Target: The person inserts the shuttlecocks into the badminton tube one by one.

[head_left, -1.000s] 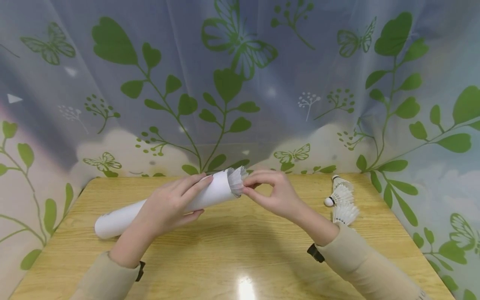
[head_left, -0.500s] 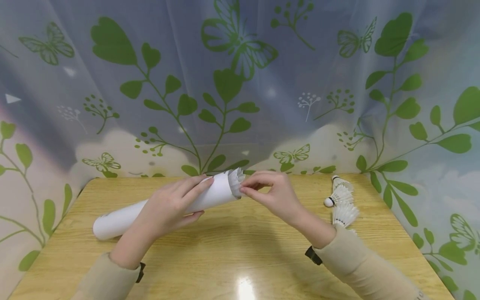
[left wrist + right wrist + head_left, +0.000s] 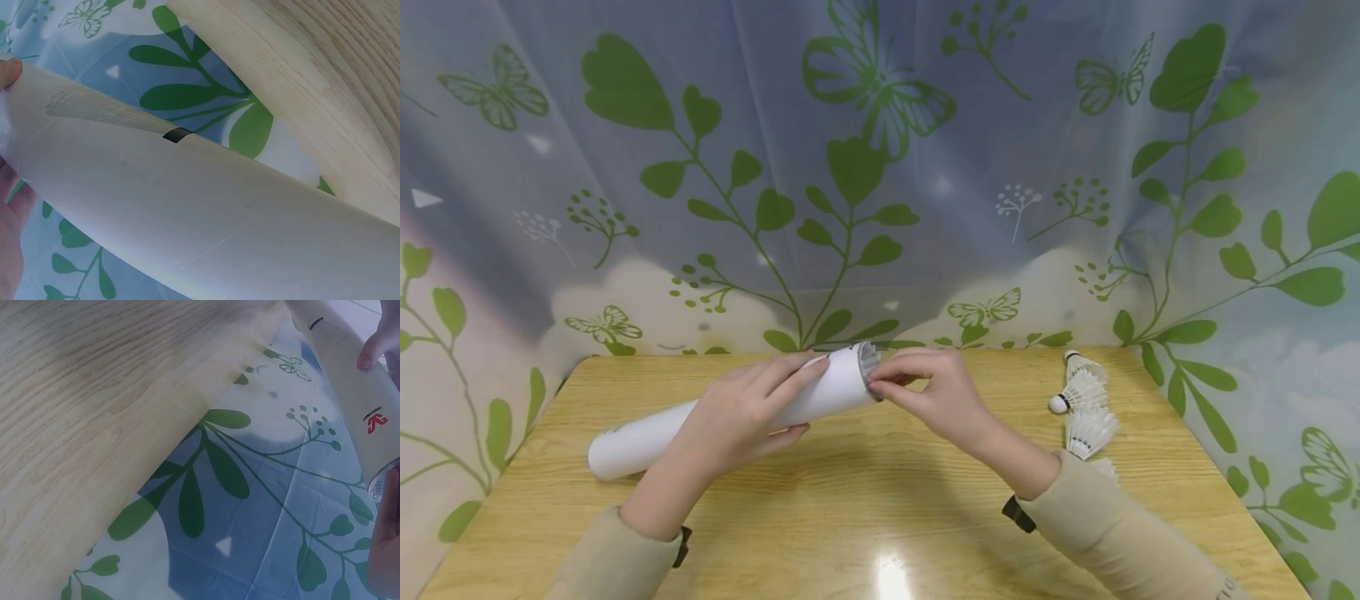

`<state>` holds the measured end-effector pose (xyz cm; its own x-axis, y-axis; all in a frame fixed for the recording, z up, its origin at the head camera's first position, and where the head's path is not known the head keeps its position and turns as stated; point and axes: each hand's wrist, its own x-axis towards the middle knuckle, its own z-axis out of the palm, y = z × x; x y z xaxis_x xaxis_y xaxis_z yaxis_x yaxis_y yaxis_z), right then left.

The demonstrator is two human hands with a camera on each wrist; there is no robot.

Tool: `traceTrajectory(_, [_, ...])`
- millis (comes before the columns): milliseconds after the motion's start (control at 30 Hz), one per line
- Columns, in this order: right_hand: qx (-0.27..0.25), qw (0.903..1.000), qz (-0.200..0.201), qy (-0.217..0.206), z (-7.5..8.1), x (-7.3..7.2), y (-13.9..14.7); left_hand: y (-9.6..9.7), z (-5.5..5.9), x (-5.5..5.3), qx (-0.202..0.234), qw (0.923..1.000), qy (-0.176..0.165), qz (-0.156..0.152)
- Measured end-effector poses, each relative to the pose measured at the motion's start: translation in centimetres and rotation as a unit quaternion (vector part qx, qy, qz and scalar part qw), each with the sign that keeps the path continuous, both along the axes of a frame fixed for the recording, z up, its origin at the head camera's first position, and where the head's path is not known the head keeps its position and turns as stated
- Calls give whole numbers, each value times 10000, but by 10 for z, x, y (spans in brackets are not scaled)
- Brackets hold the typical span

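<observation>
A white shuttlecock tube (image 3: 838,387) slants over the table, its mouth pointing right and raised. My left hand (image 3: 737,408) grips it round the middle, thumb beneath and fingers over the top. At the mouth, a shuttlecock (image 3: 869,358) shows only the feather edge; its cork is hidden inside. The thumb and fingertips of my right hand (image 3: 936,387) pinch that feather edge. The right wrist view shows a red logo on the tube (image 3: 350,381) and my right hand (image 3: 384,556) beside its mouth. In the left wrist view the tube (image 3: 144,194) fills the foreground.
Several white shuttlecocks (image 3: 1090,427) lie in a row at the right side of the wooden table (image 3: 850,517), partly near my right sleeve (image 3: 1120,525). A patterned curtain (image 3: 760,167) hangs behind the table's far edge.
My right hand has moved left, and the shuttlecock has slid deeper into the tube, so less feather shows. The left hand and tube have stayed nearly still.
</observation>
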<state>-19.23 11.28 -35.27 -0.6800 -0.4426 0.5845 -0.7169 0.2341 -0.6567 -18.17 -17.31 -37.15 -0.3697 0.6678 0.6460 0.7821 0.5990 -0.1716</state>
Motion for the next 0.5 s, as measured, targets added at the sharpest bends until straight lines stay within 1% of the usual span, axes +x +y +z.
traceTrajectory(500, [113, 9996, 132, -236, -5, 0, 0, 0, -3, 0, -46, 9999, -76, -55])
